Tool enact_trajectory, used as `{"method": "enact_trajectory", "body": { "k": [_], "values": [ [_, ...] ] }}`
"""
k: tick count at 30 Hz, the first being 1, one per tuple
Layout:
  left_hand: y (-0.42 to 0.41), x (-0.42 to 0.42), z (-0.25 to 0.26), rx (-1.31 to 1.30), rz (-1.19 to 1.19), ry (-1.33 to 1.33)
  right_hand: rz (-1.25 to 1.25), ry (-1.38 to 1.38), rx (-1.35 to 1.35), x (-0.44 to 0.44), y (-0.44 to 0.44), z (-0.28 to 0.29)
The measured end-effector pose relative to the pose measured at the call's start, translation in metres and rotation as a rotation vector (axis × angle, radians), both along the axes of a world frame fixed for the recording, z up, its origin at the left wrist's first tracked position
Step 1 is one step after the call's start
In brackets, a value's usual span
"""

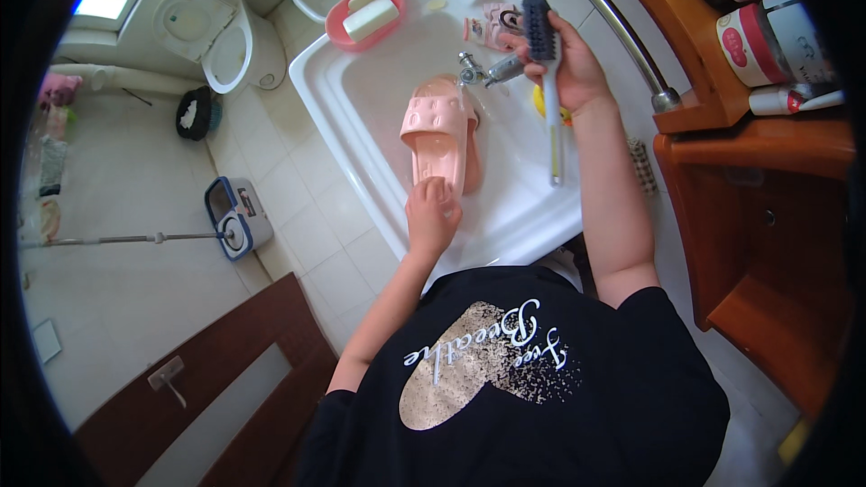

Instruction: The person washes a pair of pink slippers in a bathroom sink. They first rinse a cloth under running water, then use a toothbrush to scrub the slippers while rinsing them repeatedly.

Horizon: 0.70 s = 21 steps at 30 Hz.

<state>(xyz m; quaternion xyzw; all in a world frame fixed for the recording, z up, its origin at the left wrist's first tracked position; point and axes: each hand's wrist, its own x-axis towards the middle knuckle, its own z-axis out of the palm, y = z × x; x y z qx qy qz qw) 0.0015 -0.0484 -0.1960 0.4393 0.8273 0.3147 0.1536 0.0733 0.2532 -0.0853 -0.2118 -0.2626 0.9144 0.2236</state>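
My left hand [434, 211] grips the heel end of a pink slide sandal [434, 113] in a white sink basin [369, 142]. Beneath and to the right of it shows part of another pink sandal [473, 166]. My right hand [575, 71] is raised over the basin's right side and holds a scrub brush [538, 27] with dark bristles and a light handle pointing down. The metal faucet [471, 70] stands between the sandal and my right hand, and a thin stream of water seems to fall by the sandal's strap.
A pink soap dish [336, 32] with a white soap bar [371, 19] rests at the basin's far left corner. Behind the faucet lie small pink items [488, 28]. A yellow rubber duck [541, 105] is partly hidden by the brush. An orange wooden cabinet [751, 216] stands at right, a mop bucket [247, 216] at left.
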Motion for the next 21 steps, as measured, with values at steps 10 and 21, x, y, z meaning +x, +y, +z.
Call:
{"method": "enact_trajectory", "body": {
  "k": [10, 21],
  "values": [
    [0.017, -0.040, -0.015, 0.090, 0.403, -0.843, -0.151, 0.319, -0.319, -0.020, 0.008, -0.026],
    [0.101, -0.054, -0.031, 0.580, 0.822, -1.823, -0.246, -0.022, 0.001, 0.010, -0.023, -0.018]
  ]
}}
